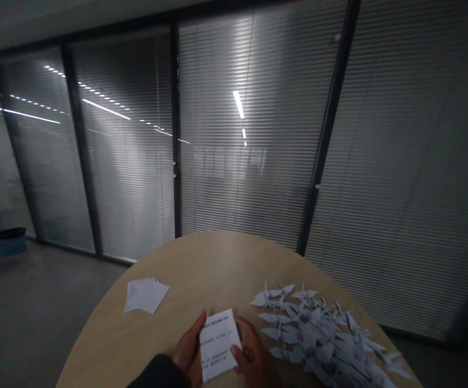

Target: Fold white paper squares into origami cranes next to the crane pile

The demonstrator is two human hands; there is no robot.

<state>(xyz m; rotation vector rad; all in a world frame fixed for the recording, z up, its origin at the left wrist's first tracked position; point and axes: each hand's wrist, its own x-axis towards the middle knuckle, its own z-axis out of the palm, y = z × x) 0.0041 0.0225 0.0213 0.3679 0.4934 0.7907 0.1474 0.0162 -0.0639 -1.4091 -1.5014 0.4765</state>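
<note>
A white sheet of paper (218,345) with lines of dark print is held between my two hands, low over the table's near side. My left hand (189,347) grips its left edge, the thumb along the side. On the right edge, my right hand (252,350) pinches it, thumb on the printed face and fingers behind. A heap of folded paper cranes (322,334) lies to the right of my right hand. Farther left, several loose square sheets of white paper (147,295) overlap in a small pile.
The round wooden table (225,258) has its curved far edge close to a glass partition (250,178) with blinds and dark posts. A blue tub (6,242) stands on the grey floor at the far left.
</note>
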